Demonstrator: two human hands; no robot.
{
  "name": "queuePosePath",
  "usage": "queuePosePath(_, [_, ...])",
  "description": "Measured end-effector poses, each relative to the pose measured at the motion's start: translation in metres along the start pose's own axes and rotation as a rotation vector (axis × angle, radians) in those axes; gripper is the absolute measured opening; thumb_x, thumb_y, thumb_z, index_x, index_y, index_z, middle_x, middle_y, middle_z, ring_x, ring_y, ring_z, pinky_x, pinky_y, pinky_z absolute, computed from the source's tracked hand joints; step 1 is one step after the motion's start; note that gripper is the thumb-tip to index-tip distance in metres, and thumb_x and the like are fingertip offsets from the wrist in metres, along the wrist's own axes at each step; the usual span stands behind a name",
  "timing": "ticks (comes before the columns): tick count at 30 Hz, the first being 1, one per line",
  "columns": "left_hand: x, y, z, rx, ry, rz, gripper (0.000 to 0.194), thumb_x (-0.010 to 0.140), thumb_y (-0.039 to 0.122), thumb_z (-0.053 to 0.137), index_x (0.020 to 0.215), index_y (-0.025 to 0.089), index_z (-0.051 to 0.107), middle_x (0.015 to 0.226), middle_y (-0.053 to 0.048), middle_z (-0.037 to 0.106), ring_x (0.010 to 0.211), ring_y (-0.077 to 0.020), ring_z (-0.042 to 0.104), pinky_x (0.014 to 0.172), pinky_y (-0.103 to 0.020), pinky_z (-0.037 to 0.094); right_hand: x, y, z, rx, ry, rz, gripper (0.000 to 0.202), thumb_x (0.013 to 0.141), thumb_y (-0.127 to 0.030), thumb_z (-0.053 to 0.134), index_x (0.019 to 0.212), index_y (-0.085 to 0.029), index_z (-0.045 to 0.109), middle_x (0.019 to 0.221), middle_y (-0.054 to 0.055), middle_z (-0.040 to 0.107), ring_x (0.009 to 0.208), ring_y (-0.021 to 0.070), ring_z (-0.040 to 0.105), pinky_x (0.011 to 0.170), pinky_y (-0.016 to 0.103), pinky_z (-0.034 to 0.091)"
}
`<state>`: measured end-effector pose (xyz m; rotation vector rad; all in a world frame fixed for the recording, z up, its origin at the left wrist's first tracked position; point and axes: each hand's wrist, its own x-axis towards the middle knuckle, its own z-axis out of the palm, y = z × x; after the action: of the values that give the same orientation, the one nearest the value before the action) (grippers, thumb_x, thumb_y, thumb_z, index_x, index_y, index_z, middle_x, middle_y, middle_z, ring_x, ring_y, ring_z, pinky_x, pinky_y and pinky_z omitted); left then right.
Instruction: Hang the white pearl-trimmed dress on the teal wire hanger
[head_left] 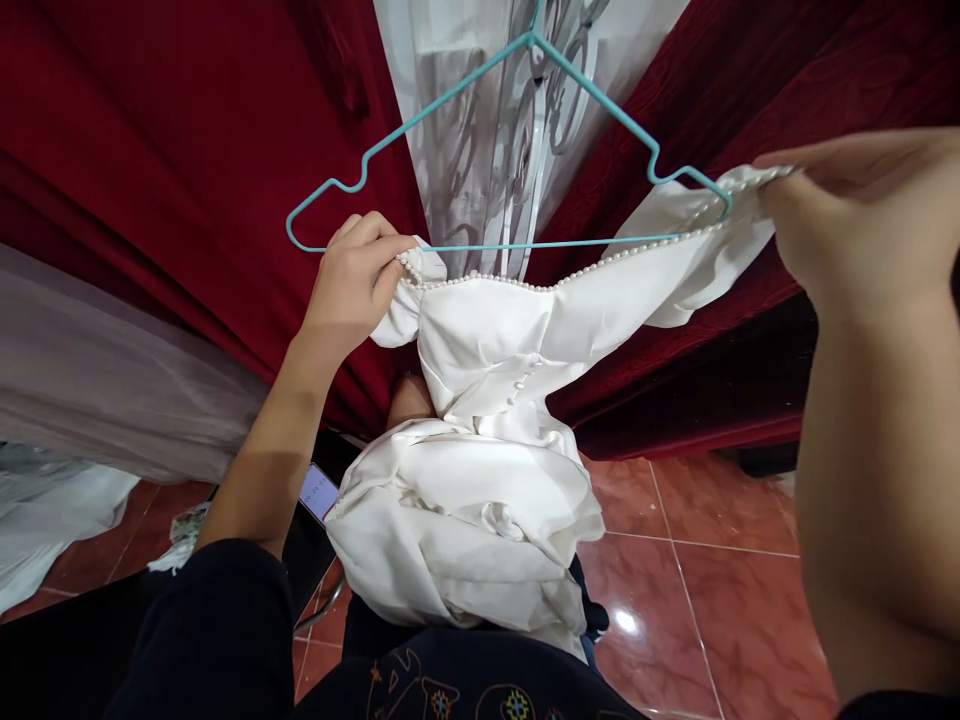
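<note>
Left hand (356, 275): thumb and fingers pinch one end of the pearl edge (551, 288) of a white dress (487, 470).
Right hand (877, 220): pinches the other end, drawn out sideways.
Pearl edge: probably the firmest hold; best tugged gently, since beads could snap off.
Dress: between the hands, skirt bunched over the lap (367, 612); looks soft, limp, slippery, light above, heavier below.
Hanger (532, 38): thin, blue-green, right end seemingly tucked inside the dress.

Hanger (532, 40) above dress (480, 340), right end at sleeve (667, 270); curtains (225, 150) behind, both sides; phone (319, 490) left of dress.
</note>
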<state>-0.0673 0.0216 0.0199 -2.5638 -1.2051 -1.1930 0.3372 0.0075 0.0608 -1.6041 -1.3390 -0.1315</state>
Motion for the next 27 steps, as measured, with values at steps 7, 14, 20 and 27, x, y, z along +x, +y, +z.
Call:
queuePosePath(7, [0.004,0.004,0.015,-0.017,-0.027,-0.032,0.029,0.103,0.029,0.050,0.115,0.024,0.076,0.100,-0.010,0.065,0.103,-0.0288,0.064,0.100,-0.046,0.057,-0.034,0.025,-0.012,-0.303,-0.454,-0.094,0.032,0.071,-0.002,0.085,0.092,-0.025,0.086,0.081,0.007,0.078,0.078,0.0230,0.076,0.070,0.033,0.052])
queuePosePath(14, [0.004,0.007,0.023,-0.022,-0.037,-0.007,0.032,0.097,0.015,0.051,0.113,0.022,0.077,0.100,-0.007,0.066,0.100,-0.0264,0.064,0.097,-0.044,0.056,-0.056,-0.017,0.018,0.319,-0.281,-0.244,0.040,0.084,-0.016,0.066,0.123,-0.016,0.075,0.085,0.007,0.075,0.072,0.0152,0.071,0.067,0.028,0.054])
queuePosePath(20, [0.004,0.002,0.019,-0.015,-0.020,0.036,0.033,0.101,0.017,0.052,0.121,0.024,0.078,0.107,-0.008,0.066,0.108,-0.0266,0.064,0.105,-0.048,0.054,-0.065,-0.024,0.061,0.517,-0.361,-0.137,0.017,0.095,-0.038,0.059,0.092,-0.024,0.067,0.083,0.006,0.071,0.066,0.0140,0.061,0.062,0.030,0.052])
queuePosePath(27, [-0.035,0.014,0.039,-0.056,0.104,0.233,0.035,0.102,0.017,0.053,0.122,0.030,0.079,0.096,-0.005,0.071,0.096,-0.0200,0.069,0.096,-0.041,0.054,-0.060,-0.020,0.036,0.388,-0.343,-0.196,0.011,0.091,-0.028,0.063,0.086,-0.019,0.067,0.071,0.005,0.067,0.061,0.0120,0.059,0.058,0.027,0.045])
